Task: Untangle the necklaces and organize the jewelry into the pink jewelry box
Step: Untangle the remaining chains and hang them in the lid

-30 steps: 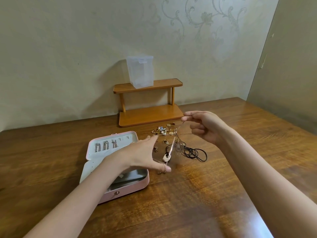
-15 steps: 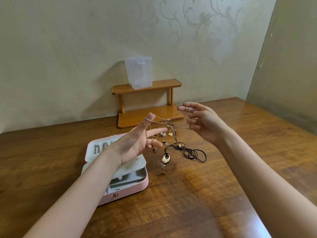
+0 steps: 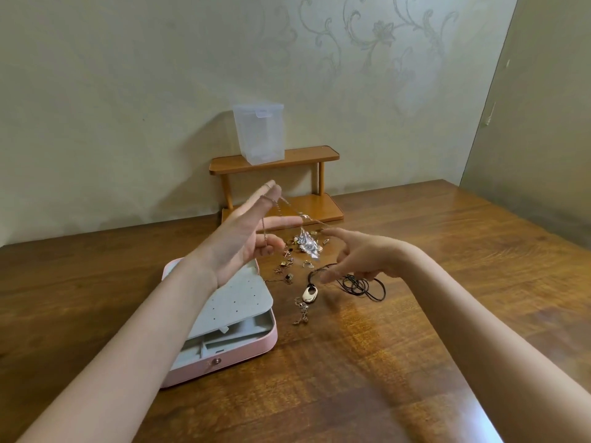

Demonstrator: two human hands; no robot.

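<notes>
My left hand (image 3: 249,231) is raised, palm turned right and fingers mostly straight, with a thin silver chain (image 3: 295,212) looped over the fingertips. The chain runs down to the extended index finger of my right hand (image 3: 361,257), whose fingers are spread and loose. A blurred tangle of chain (image 3: 307,247) hangs between the hands. Below it on the table lie several small loose jewelry pieces (image 3: 287,263), a black cord necklace (image 3: 361,284) with an oval pendant (image 3: 309,295), and a short gold chain (image 3: 300,311). The pink jewelry box (image 3: 230,356) lies open under my left forearm, its grey tray showing.
A small two-level wooden shelf (image 3: 319,155) stands at the wall, with a clear plastic container (image 3: 259,132) on its top level. The wooden table (image 3: 415,314) stretches to the right and toward me.
My left hand has risen with the chain over its fingers. My right hand has dropped and moved left toward the loose jewelry. The tangle now hangs lower between them.
</notes>
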